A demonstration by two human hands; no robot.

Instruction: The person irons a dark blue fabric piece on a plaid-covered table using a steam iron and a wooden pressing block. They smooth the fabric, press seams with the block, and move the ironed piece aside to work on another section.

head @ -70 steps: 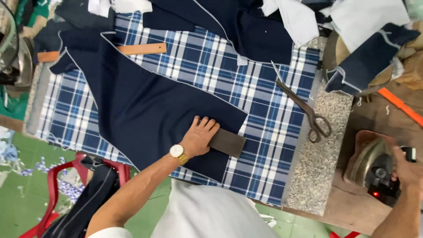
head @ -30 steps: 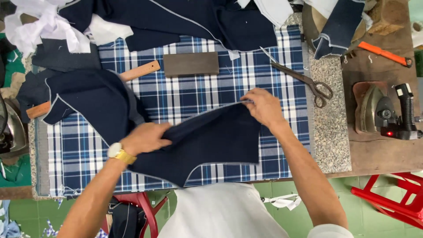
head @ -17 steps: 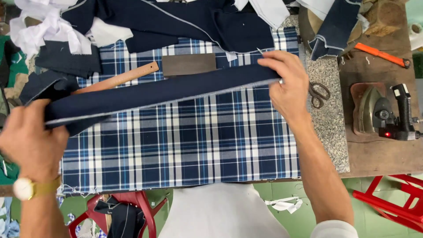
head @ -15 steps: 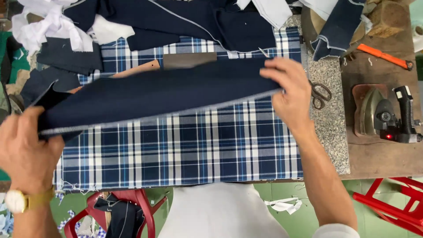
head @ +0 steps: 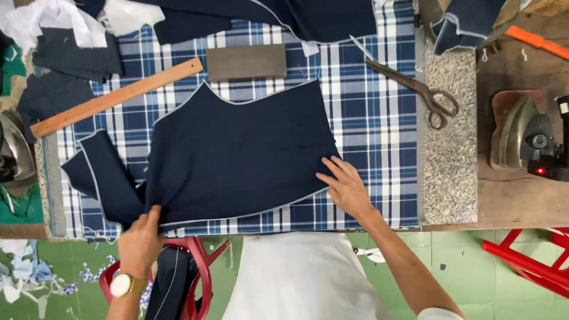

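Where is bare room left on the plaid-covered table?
Bare plaid cloth lies between the navy fabric piece and the scissors. The far edge is crowded: wooden ruler, grey block, piled navy fabric.

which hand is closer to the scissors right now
Right. The right hand rests on the navy fabric piece's lower right corner, below and left of the scissors. The left hand grips the fabric's lower left edge, far across the table.

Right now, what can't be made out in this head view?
- Left hand: fingertips tucked under the navy cloth, so the grip is unclear.
- Iron: cut by the right edge.
- Dark cloths at the top: cut by the top edge.
- Ruler: markings too small.
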